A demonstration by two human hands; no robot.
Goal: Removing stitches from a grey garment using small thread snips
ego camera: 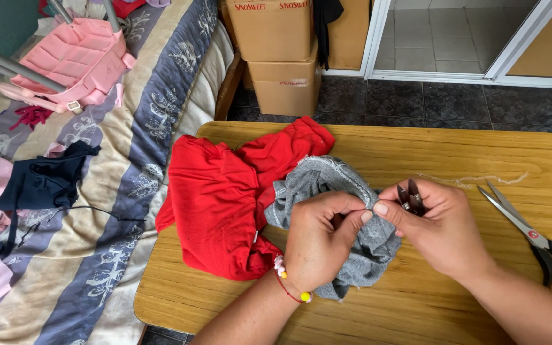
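Note:
My left hand (319, 239) pinches the edge of a grey cloth (327, 182) that lies bunched on the wooden table (416, 300). Facing it, my right hand (439, 227) pinches the same grey edge with thumb and forefinger and also holds small dark thread snips (411, 197), their blades pointing up. A red garment (222, 198) lies crumpled under and to the left of the grey cloth. A beaded bracelet sits on my left wrist.
Scissors (531, 239) with red and black handles lie at the table's right edge. A loose pale thread (474, 180) lies behind them. Left is a striped bed (135, 191) with a pink bag (75, 61) and dark clothes (43, 182). Cardboard boxes (282, 57) stand behind.

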